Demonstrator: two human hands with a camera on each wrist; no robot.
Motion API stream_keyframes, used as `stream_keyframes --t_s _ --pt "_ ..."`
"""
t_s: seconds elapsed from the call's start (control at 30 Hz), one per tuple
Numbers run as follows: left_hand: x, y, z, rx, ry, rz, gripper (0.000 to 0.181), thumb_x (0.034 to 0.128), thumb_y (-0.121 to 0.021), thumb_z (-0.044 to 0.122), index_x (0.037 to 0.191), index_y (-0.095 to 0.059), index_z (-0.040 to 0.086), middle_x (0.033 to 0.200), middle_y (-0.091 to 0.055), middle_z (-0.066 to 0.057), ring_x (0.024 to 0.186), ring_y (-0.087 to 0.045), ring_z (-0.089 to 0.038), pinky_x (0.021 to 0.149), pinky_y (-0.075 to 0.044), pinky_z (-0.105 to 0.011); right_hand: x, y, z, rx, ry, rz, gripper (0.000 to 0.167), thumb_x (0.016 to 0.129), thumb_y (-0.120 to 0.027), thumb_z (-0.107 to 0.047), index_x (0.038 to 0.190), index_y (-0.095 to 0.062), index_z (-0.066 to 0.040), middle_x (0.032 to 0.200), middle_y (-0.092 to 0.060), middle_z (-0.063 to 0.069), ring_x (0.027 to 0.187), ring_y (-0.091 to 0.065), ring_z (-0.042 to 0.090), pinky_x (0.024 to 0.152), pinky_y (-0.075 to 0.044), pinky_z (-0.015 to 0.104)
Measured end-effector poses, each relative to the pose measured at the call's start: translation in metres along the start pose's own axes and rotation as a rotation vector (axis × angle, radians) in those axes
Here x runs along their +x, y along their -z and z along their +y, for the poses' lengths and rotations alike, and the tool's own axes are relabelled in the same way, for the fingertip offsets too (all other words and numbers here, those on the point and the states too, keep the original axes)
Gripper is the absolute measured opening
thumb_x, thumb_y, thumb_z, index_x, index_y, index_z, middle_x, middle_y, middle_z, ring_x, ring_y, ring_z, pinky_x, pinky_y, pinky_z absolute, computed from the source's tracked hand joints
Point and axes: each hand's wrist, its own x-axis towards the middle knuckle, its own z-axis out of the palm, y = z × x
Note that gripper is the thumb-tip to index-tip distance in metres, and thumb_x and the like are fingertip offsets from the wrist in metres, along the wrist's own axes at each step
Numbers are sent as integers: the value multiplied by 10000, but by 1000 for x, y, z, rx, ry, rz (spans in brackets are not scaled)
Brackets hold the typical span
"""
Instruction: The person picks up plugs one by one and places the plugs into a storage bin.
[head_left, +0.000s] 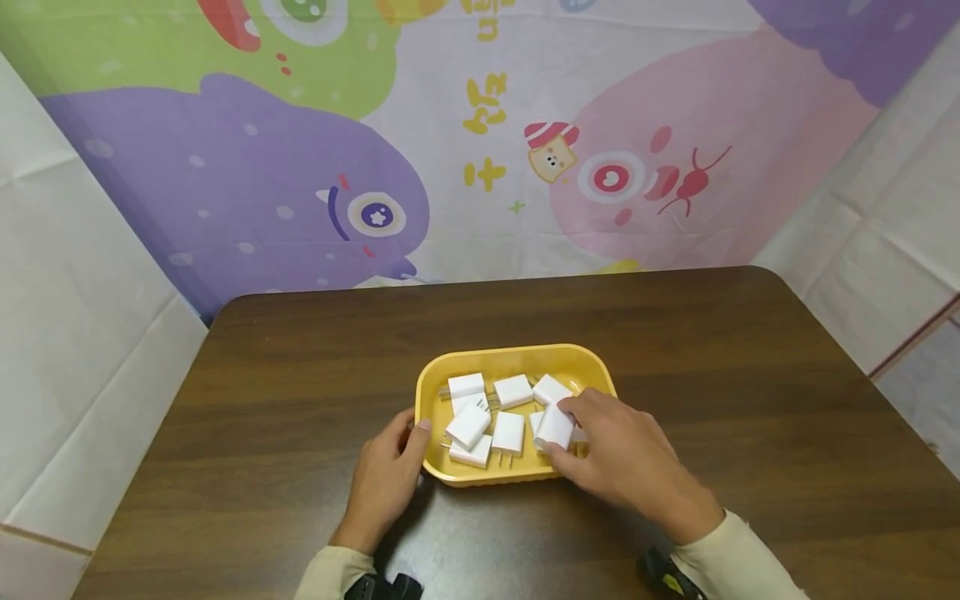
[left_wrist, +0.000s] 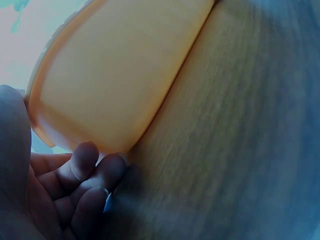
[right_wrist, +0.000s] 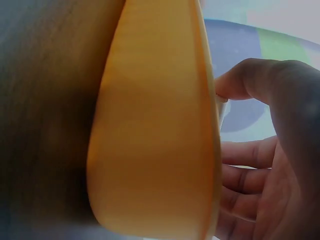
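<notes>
A yellow plastic tray (head_left: 517,362) holds several white USB charger plugs with metal prongs, lying in a loose jumble. At the tray's left end my left hand (head_left: 384,482) grips the wall, with the thumb at the rim and the fingers curled against the outside (left_wrist: 80,185). Over the tray's right part, my right hand (head_left: 628,452) pinches one white charger plug (head_left: 555,428) between thumb and fingers, tilted above other plugs. Another charger plug (head_left: 508,433) lies flat near the middle, prongs toward me. In the right wrist view the tray wall (right_wrist: 155,125) hides most of the held plug.
The tray stands on a dark brown wooden table (head_left: 300,375). Behind the table hangs a cloth (head_left: 480,233) with cartoon figures. White sheets (head_left: 90,333) cover both sides. Dark straps with devices sit on both wrists.
</notes>
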Motion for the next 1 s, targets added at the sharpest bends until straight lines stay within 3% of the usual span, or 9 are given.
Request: stream_keyframes --t_s 0.23,0.37,0.53,0.77,1.0 --pt "0 1 0 -1 3 4 396 1035 -522 378 1322 -647 135 761 -610 8 663 -547 -148 618 -435 -330 2 -9 -5 -3 55 9 419 830 -733 -455 1086 -699 -125 947 -616 -55 785 -532 92 583 -454 306" --pt "1 1 0 -6 19 1 412 1036 -516 390 1330 -641 129 780 -616 0 674 -552 -152 625 -440 -332 11 -9 -7 -23 86 -5 376 838 -721 -473 1020 -685 -146 815 -515 -94 710 -458 84 517 -373 268" --pt "1 1 -1 -3 13 3 412 1037 -515 392 1329 -642 130 782 -622 -1 673 -555 -151 629 -442 -333 24 -7 -5 -45 120 8 346 846 -703 -489 942 -652 -160 777 -482 -79 670 -441 98 481 -349 271" --pt "0 1 0 -9 5 3 400 1036 -518 390 1324 -646 143 773 -616 7 670 -556 -145 624 -442 -331 36 -5 -4 -84 138 -26 471 869 -682 -511 1112 -707 -109 923 -614 -13 765 -543 133 555 -447 326" --pt "-1 0 2 -7 -3 6 382 1031 -528 377 1314 -653 154 760 -618 18 656 -557 -140 618 -437 -333 43 -4 -6 -112 100 -136 527 893 -643 -527 1163 -701 -78 961 -620 13 802 -537 156 644 -475 359"
